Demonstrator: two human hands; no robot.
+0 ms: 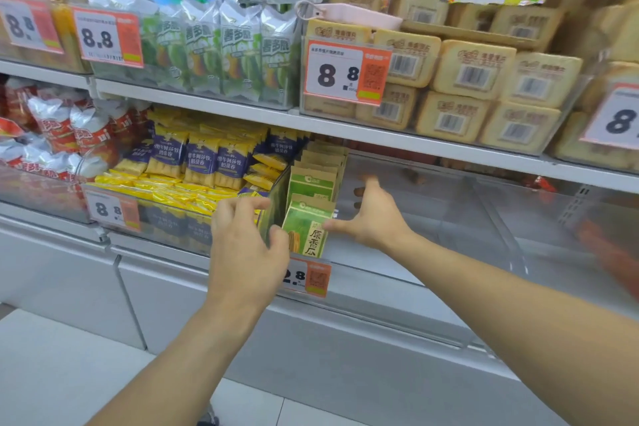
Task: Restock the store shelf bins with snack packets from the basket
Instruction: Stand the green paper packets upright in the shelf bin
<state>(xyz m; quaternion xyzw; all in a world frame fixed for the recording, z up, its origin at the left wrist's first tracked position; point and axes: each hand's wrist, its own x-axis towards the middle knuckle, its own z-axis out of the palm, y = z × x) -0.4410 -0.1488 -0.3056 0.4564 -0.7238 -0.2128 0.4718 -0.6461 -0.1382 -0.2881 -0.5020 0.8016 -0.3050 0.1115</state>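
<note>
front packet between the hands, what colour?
Green front with a brown kraft top and dark characters on a pale panel: the front packet, head view, with a row of like packets behind.

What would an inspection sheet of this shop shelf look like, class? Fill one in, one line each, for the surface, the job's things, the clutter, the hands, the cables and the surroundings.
Surface: lower shelf, white, with clear plastic bins; the bin to the right of the hands looks mostly unfilled.
Job's things: green and brown packets stand in a row at the bin's left end; the front packet sits between the hands. The basket is not in view.
Clutter: a pink item lies on the tan packs on the upper shelf.
Hands: left hand, fingers loosely curled, thumb by the front packet; right hand spread open, thumb touching it.
Cables: nothing seen.
Surroundings: price tags, blue and yellow packets, tiled floor.
</note>
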